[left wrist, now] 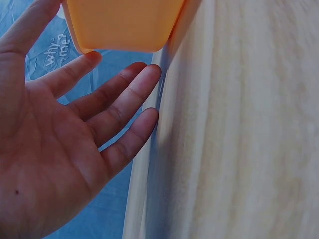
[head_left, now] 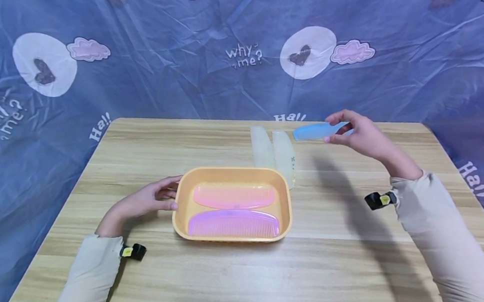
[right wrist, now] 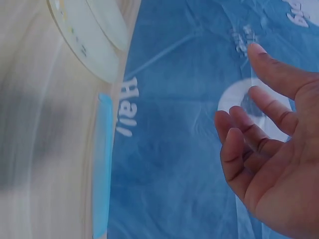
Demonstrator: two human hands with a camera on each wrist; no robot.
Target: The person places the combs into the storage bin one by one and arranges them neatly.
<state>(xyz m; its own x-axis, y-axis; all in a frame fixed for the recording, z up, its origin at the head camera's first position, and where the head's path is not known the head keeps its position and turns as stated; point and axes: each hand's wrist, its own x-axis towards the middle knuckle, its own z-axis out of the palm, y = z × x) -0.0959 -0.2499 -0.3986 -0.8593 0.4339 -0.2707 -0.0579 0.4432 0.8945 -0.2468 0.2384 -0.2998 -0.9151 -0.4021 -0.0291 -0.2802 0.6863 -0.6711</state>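
At the left end of an orange plastic basket [head_left: 231, 241] is my left hand [head_left: 150, 199], its fingers loosely spread and the fingertips at the wall. Inside the basket lie a pink comb [head_left: 234, 197] and a purple comb [head_left: 235, 224]. My right hand [head_left: 355, 132] is above the table's far edge, overlapping a blue comb [head_left: 312, 131] in the head view. In the right wrist view the blue comb [right wrist: 102, 164] lies on the table, apart from the relaxed fingers [right wrist: 232, 154], which hold nothing. Two pale, translucent combs [head_left: 262, 147] lie beside it, behind the basket.
The wooden table [head_left: 334, 283] carries all of these. A blue printed cloth [head_left: 195, 85] hangs behind the table's far edge and along its sides. Small black devices are strapped at both wrists, over beige sleeves [head_left: 444, 236].
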